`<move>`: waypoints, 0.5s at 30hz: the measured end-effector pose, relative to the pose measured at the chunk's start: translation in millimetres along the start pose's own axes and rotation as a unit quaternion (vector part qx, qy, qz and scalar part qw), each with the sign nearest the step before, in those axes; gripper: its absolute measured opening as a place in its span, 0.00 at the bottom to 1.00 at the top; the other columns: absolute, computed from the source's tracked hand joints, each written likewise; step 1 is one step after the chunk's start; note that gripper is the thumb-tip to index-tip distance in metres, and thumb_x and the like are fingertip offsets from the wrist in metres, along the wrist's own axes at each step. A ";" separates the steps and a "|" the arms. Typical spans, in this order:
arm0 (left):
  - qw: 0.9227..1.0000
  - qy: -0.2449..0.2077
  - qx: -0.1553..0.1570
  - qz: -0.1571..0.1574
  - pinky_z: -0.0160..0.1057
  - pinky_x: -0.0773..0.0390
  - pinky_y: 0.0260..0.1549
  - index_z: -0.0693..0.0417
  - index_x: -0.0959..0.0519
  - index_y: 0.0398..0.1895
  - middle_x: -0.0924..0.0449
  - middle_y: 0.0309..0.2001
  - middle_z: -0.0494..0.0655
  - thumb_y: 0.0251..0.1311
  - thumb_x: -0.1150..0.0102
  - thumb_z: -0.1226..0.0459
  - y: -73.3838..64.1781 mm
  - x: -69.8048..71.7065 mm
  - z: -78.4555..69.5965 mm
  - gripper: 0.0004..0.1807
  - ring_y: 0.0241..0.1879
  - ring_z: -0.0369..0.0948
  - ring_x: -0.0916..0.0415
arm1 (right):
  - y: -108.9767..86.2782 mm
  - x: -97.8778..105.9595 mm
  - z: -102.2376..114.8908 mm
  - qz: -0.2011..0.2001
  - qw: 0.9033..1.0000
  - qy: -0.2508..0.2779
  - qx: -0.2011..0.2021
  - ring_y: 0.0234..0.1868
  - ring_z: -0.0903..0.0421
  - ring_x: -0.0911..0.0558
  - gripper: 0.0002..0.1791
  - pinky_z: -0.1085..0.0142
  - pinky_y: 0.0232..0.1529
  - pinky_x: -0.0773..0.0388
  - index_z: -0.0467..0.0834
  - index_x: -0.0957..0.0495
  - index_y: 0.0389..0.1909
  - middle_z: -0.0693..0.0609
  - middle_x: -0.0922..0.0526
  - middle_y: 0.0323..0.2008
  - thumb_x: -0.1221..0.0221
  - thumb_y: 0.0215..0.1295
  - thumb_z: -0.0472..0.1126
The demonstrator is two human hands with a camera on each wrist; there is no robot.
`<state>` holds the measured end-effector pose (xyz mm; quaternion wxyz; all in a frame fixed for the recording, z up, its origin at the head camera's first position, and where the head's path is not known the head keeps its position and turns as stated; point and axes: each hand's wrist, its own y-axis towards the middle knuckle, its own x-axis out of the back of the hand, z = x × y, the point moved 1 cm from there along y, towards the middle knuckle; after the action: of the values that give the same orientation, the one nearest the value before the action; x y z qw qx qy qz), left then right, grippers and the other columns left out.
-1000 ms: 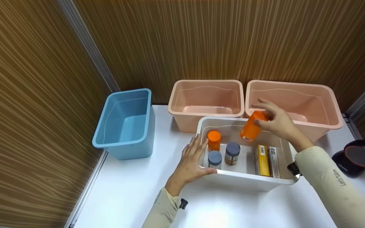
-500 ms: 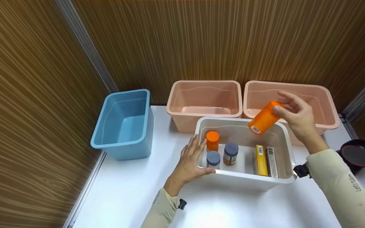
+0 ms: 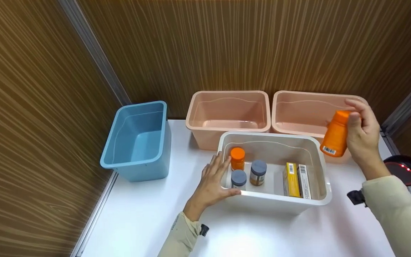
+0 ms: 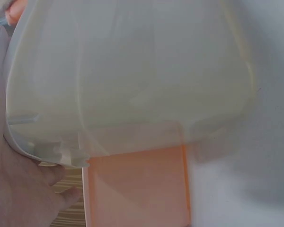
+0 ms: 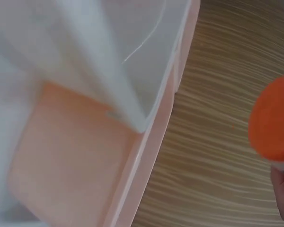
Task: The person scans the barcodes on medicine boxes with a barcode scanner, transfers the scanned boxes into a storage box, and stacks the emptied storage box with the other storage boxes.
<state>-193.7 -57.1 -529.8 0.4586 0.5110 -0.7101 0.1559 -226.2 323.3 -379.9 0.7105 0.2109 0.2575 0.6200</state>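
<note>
Pinching an orange bottle [image 3: 335, 135] in the right hand [image 3: 365, 134], tilted near the right-side pink bin [image 3: 302, 111]; resting the left hand [image 3: 211, 178], fingers spread, on the white bin [image 3: 269, 205]; revealing inside, from the head only, 3 more bottles [image 3: 258, 174] (1 also orange) and 2 boxes [image 3: 292, 180]; showing, from the right wrist, a round orange end
</note>
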 end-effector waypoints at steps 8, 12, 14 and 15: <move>1.000 -0.008 0.008 0.001 0.59 0.59 0.64 0.33 0.60 0.75 0.70 0.75 0.43 0.42 0.48 0.26 -0.7 0.5 -0.1 0.59 0.72 0.44 0.71 | -8.1 35.1 -10.4 -0.029 0.991 -0.100 -0.089 0.40 0.53 0.25 0.20 0.75 0.38 0.25 0.33 0.28 0.56 0.43 0.26 0.44 0.42 0.62 0.32; 1.000 -0.011 0.009 0.002 0.58 0.59 0.64 0.32 0.60 0.75 0.70 0.75 0.43 0.41 0.47 0.26 -1.3 0.3 -0.6 0.59 0.72 0.44 0.71 | -14.8 50.6 -8.1 -0.013 0.989 -0.038 -0.140 0.46 0.52 0.27 0.23 0.76 0.42 0.26 0.36 0.31 0.59 0.44 0.28 0.49 0.41 0.61 0.29; 1.000 -0.009 0.007 0.003 0.58 0.59 0.64 0.34 0.59 0.76 0.70 0.75 0.45 0.41 0.47 0.26 -1.1 0.2 -0.9 0.59 0.72 0.45 0.70 | -19.6 58.3 -6.1 0.001 0.988 -0.037 -0.153 0.48 0.53 0.26 0.25 0.76 0.44 0.27 0.38 0.32 0.61 0.45 0.26 0.50 0.41 0.62 0.29; 1.000 -0.009 0.006 0.004 0.58 0.59 0.64 0.36 0.58 0.76 0.70 0.75 0.45 0.41 0.47 0.26 -1.0 0.3 -1.2 0.60 0.72 0.45 0.70 | -22.3 62.2 -4.8 0.006 0.987 -0.037 -0.159 0.49 0.53 0.25 0.26 0.77 0.44 0.27 0.39 0.33 0.61 0.45 0.25 0.50 0.41 0.62 0.29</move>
<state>-192.3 -56.8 -529.2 0.4487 0.5122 -0.7153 0.1570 -205.8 381.6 -404.0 0.7405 0.1197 0.1281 0.6488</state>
